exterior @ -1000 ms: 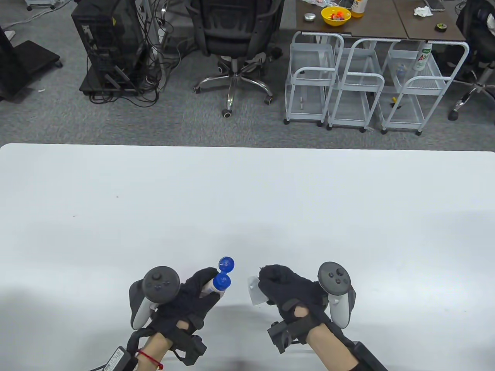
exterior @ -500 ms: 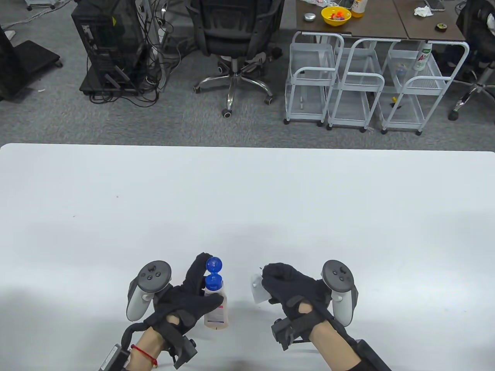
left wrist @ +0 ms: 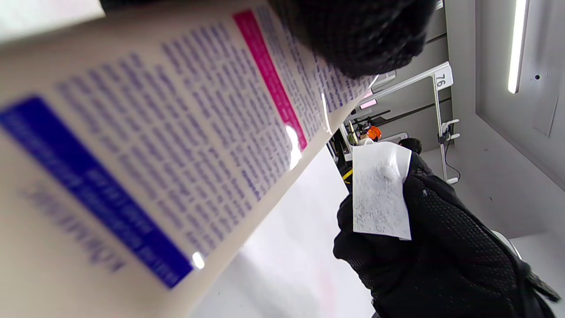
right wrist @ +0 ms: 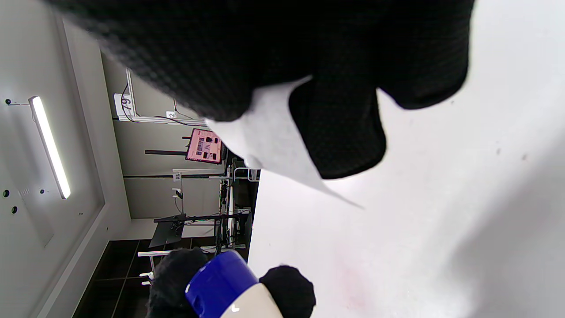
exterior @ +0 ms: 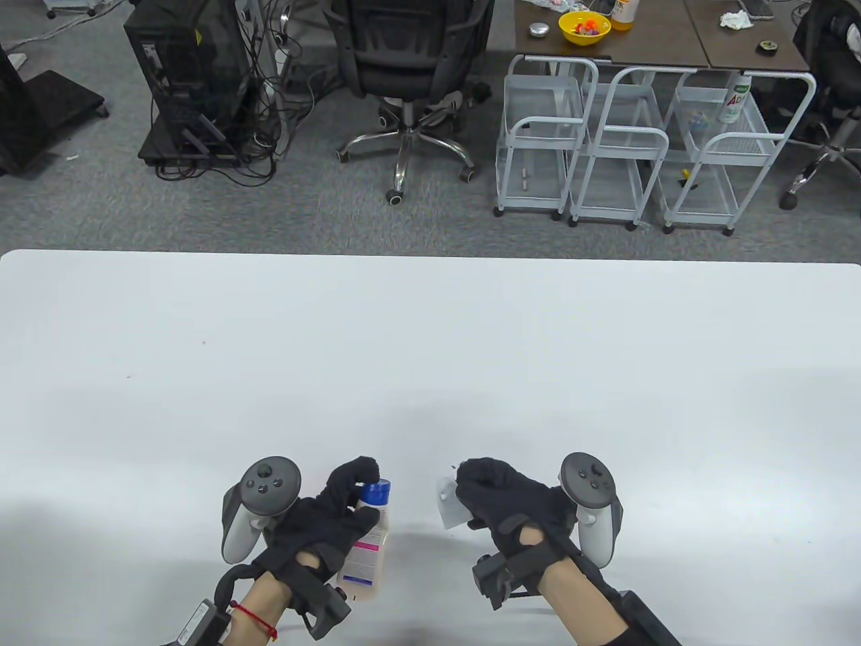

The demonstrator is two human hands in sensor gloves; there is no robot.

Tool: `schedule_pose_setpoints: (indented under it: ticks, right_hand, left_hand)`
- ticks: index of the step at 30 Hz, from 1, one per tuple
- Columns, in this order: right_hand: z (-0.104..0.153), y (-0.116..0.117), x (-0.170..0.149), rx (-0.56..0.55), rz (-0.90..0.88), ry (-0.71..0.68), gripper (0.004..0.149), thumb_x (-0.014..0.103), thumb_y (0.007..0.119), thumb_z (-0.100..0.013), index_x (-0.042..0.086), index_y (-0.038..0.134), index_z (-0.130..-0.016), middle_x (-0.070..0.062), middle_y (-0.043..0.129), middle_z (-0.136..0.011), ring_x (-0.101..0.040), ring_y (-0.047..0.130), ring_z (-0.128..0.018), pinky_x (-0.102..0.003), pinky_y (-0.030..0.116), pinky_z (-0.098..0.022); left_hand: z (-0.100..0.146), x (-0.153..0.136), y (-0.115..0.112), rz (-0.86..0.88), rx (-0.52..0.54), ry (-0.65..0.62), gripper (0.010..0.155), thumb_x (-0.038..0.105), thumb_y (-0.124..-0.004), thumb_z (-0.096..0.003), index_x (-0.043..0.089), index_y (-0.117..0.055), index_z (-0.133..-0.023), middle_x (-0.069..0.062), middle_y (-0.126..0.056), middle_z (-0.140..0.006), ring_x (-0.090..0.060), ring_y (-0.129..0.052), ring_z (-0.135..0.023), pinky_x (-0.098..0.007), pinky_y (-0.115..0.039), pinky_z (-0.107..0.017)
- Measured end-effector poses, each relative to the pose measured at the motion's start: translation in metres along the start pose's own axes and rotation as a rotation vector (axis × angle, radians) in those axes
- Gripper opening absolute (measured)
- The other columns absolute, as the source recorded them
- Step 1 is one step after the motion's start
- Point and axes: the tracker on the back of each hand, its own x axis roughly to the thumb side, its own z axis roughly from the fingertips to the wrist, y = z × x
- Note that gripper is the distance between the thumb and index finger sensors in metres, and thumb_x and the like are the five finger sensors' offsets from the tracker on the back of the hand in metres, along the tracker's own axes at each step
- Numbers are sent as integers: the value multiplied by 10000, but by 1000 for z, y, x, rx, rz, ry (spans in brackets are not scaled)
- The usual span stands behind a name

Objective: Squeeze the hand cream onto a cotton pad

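Observation:
My left hand [exterior: 329,521] grips a cream-coloured hand cream tube [exterior: 366,545] with a blue cap [exterior: 374,492] near the table's front edge. The cap is closed and my fingers rest on it. The tube's label fills the left wrist view [left wrist: 145,145]. My right hand [exterior: 501,501] holds a white square cotton pad [exterior: 446,508] a little to the right of the tube. The pad also shows in the left wrist view [left wrist: 380,194] and in the right wrist view [right wrist: 269,137], pinched between my gloved fingers. The blue cap shows at the bottom of the right wrist view [right wrist: 218,278].
The white table [exterior: 430,350] stretches away bare beyond my hands. Past its far edge stand an office chair [exterior: 410,74], white wire carts [exterior: 605,148] and a computer tower [exterior: 181,81] on the grey floor.
The tube's flip cap stood open before and is now closed under my left fingers. The tube has turned from tip-raised to lying more upright in my left hand. My right hand has barely moved.

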Motion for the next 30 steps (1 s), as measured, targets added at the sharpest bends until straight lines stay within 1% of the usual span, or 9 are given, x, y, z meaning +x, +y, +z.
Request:
schedule_pose_setpoints:
  ticks: [8,11,14,15,16,18,21,26,30]
  right_hand:
    - [-1,0,0,2,4,-4,382,297,952,-408,222,898,-779,-46,1055,-661,-286,1150,-554,-485,879,-442]
    - [-3,-3,2,-17,68,-41,380,288,955,-405,214,904,-774,-56,1058,-654,-291,1154,-530,-493,876,-439]
    - [-10,-12,3,-38,170,-30,381,281,959,-400,208,910,-771,-64,1060,-648,-296,1155,-507,-501,869,-438]
    - [-13,-16,4,-44,218,-17,379,275,961,-396,205,916,-766,-68,1062,-644,-302,1152,-501,-506,867,-435]
    - [-15,-20,3,-44,259,-11,380,276,961,-397,205,916,-767,-68,1063,-643,-302,1151,-498,-506,866,-436]
    - [-23,-31,1,-56,389,14,380,273,962,-394,205,920,-766,-68,1063,-643,-301,1149,-497,-509,861,-438]
    - [-29,-43,-3,-91,467,82,380,274,959,-397,203,917,-768,-66,1060,-646,-302,1143,-501,-508,856,-442]
    - [-32,-54,-4,-198,584,136,378,263,961,-396,194,921,-766,-73,1055,-654,-320,1128,-522,-520,842,-451]
    - [-32,-58,0,-317,832,100,375,265,960,-396,204,923,-764,-68,1054,-662,-323,1112,-566,-529,829,-474]
  left_hand:
    - [0,1,-1,-27,3,-16,654,397,-707,-381,631,-434,-928,25,-862,-919,-142,-1073,-586,-439,-845,-547]
    - [-1,3,-1,-76,-9,-40,739,288,-745,-423,613,-371,-971,62,-764,-1033,-172,-987,-709,-483,-768,-612]
    - [-1,3,2,-201,110,-1,784,305,-806,-397,478,-361,-1019,115,-833,-999,-166,-1018,-704,-456,-803,-590]
    - [-1,3,4,-265,178,14,750,328,-819,-384,345,-450,-1037,116,-875,-964,-126,-1041,-683,-433,-828,-571]
    - [0,4,5,-313,226,30,702,342,-831,-373,285,-554,-1016,90,-924,-921,-118,-1061,-659,-424,-848,-553]
    - [2,5,8,-492,305,82,621,374,-828,-368,284,-687,-966,58,-983,-862,-113,-1078,-616,-434,-864,-529]
    - [1,5,9,-639,330,105,602,401,-814,-365,311,-716,-952,85,-994,-835,-100,-1077,-606,-426,-864,-531]
    - [-2,2,12,-688,346,159,584,437,-798,-357,313,-748,-926,102,-1004,-778,-114,-1064,-571,-433,-850,-530]
    - [-2,1,10,-709,347,161,578,457,-795,-359,326,-755,-921,112,-1007,-768,-108,-1063,-566,-433,-848,-532]
